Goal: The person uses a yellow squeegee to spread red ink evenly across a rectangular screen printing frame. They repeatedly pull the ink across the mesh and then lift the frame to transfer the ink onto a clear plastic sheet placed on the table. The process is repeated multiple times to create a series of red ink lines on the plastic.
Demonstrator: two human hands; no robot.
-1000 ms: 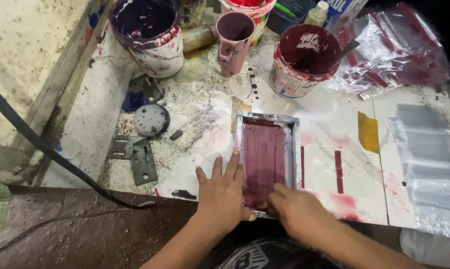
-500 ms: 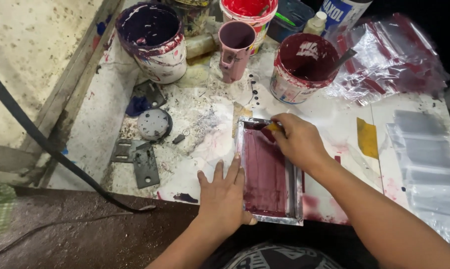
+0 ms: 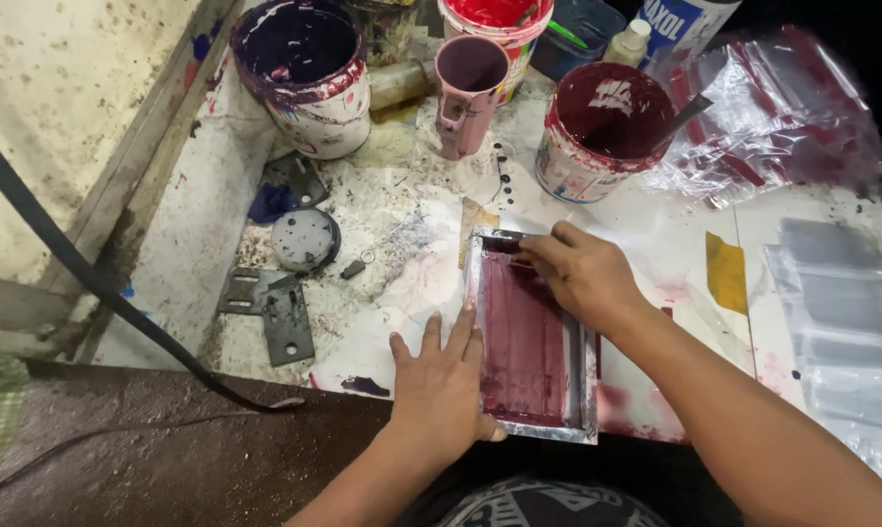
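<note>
Pressing left hand flat on the screen frame; right hand, grip clenched on the squeegee, is now sitting at the far end after moving up from near.

Printing frame lies on the tabletop at its near edge. Left hand rests on the frame's left rail; right hand at its far end. Behind: mug between two paint buckets. Right: stacked plastic bags. Left: metal plates
</note>
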